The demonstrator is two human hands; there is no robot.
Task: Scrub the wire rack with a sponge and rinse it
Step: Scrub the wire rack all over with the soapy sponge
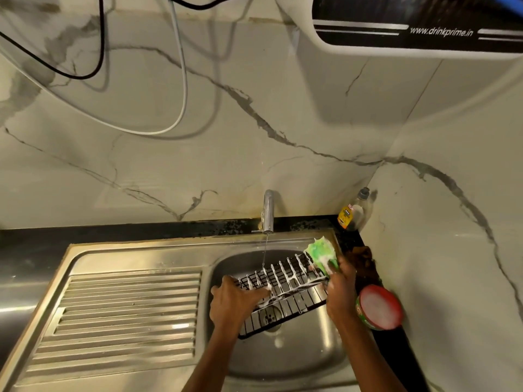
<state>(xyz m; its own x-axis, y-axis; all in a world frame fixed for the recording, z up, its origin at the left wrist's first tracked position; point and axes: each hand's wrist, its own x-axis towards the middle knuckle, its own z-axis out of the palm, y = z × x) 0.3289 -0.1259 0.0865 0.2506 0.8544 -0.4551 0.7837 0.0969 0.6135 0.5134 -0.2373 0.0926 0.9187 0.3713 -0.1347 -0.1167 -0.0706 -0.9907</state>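
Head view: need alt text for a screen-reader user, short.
Over a steel sink, the left hand grips a soapy black wire rack while the right hand presses a green sponge against its far end. A thin stream runs from the tap; a dish-soap bottle and a red-rimmed tub sit on the counter to the right.

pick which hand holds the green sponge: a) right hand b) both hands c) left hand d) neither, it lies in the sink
a: the right hand grips the green sponge at the far end of the wire rack, while the left hand steadies the rack over the sink.
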